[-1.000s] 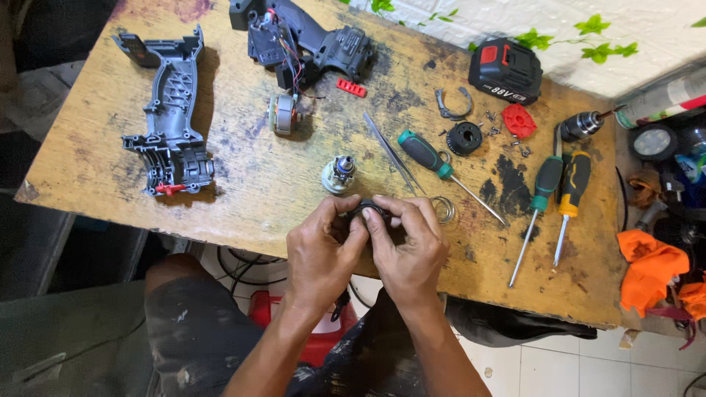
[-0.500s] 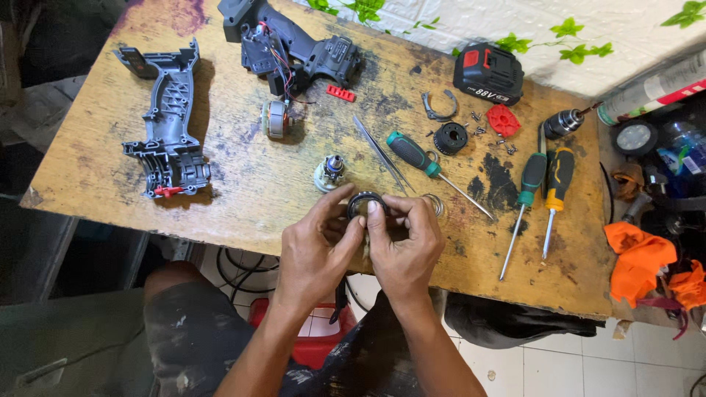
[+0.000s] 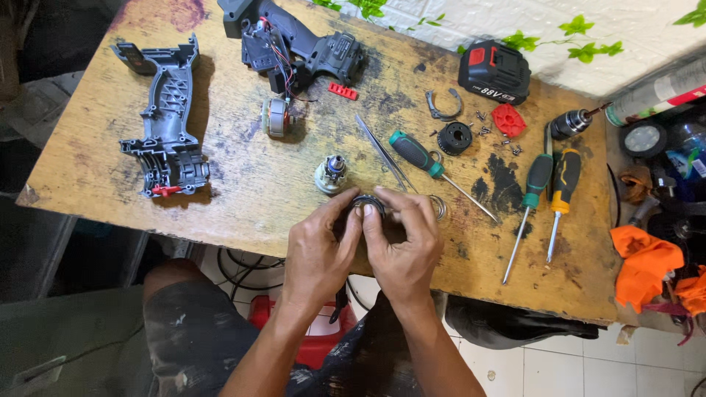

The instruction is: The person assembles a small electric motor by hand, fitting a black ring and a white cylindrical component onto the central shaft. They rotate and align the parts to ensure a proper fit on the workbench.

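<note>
I've got both hands over the near edge of the worn wooden workbench (image 3: 243, 184). My left hand (image 3: 320, 254) and right hand (image 3: 401, 246) are pressed together around a small black ring-shaped metal part (image 3: 365, 204); thumbs and forefingers of both pinch its rim, w/ the ring just above the bench surface, near the front edge. Can't tell what's inside the ring, fingers cover most of it.

Just beyond my fingertips, to the left, sits a small silver gearbox piece w/ a stubby shaft (image 3: 330, 173), upright. To the right of the ring, touching the bench, a thin steel wire ring (image 3: 438, 209). Behind that lie long steel tweezers (image 3: 384, 152) and a green-and-black handled screwdriver (image 3: 434, 168), both lying diagonal, close beside each other.

Further right: a 2nd green-handled screwdriver (image 3: 531, 198) and a yellow-and-black handled screwdriver (image 3: 562, 192), side by side, tips toward me. Far left, a grey plastic drill housing half (image 3: 165, 121), lying flat. At the back, the other black drill body half w/ wiring exposed (image 3: 301, 48), and a copper-wound motor rotor (image 3: 276, 116) just in front of it. Back right, a black-and-red battery pack (image 3: 494, 71), a black round collar (image 3: 454, 137), a red plastic plate (image 3: 507, 120), a metal drill chuck (image 3: 570, 123). Orange cloth (image 3: 647, 265) off the bench's right end.
</note>
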